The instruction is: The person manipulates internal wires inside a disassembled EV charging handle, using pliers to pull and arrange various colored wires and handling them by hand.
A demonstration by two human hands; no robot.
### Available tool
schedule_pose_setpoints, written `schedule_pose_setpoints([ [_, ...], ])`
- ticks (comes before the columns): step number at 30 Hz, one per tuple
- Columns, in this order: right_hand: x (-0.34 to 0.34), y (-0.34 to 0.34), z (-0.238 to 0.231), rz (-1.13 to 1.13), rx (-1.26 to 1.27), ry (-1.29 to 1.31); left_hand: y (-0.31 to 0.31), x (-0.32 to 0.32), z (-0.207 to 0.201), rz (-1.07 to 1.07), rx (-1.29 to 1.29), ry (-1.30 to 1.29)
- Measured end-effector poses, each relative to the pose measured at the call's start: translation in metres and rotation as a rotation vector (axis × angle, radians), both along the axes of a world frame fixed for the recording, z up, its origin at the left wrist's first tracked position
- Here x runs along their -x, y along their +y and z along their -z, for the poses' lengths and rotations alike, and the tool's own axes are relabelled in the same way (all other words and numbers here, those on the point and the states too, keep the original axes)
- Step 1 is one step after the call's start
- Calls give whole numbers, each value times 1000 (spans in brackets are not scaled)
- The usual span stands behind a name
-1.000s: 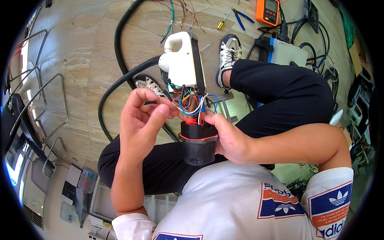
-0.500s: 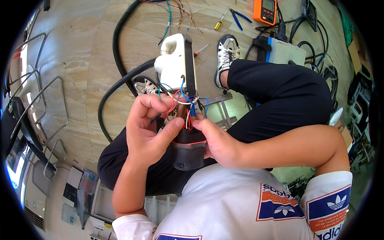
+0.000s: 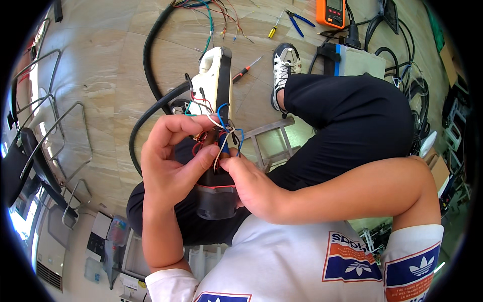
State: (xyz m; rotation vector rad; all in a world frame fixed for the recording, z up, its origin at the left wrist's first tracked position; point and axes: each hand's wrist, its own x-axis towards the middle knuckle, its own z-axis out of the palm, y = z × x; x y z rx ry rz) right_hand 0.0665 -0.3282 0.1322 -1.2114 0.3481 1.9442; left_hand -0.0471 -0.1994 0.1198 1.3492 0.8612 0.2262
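A white handle housing with a black edge (image 3: 213, 83) points away from me between my legs. Its near end joins a black plug-like connector head (image 3: 216, 204) with a red seam line. Thin red, white and blue wires (image 3: 233, 130) spread out between the two parts, beside thicker brown and blue conductors. My left hand (image 3: 168, 156) closes on these wires from the left, thumb and forefinger near the white one. My right hand (image 3: 259, 190) grips the connector head from the right, its thumb at the base of the conductors; its other fingers are largely hidden.
A thick black cable (image 3: 147, 55) curves across the tiled floor. Beyond lie a red-black screwdriver (image 3: 243, 73), a yellow screwdriver (image 3: 272, 32), blue-handled pliers (image 3: 297, 24), an orange meter (image 3: 330, 12) and stripped wire ends. A grey box (image 3: 359, 61) stands right; metal-framed chairs (image 3: 43, 166) stand left.
Both hands and the connector have shifted left and slightly nearer to me. The housing has turned a little, uncovering more of the red-black screwdriver. The wires bunch differently at my left fingers.
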Motion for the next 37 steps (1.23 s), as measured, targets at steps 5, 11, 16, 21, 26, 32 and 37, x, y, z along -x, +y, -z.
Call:
schedule_pose_setpoints([
  [5,13,-5,6,-37,-53,-57,16,-5,0,249,-420,16],
  [11,16,-1,3,-63,-62,-81,23,-6,-5,367,-638,81],
  [16,16,-2,0,-88,-32,-55,26,-5,-6,385,-617,124],
  [21,16,2,-2,-57,14,-26,27,0,-1,290,-423,125],
  [26,14,3,-6,-85,40,-32,26,2,-8,234,-265,204],
  [32,19,-1,6,-56,-18,36,29,6,-13,297,-371,136],
  [37,12,9,-4,-40,47,34,27,9,-26,411,-497,140],
])
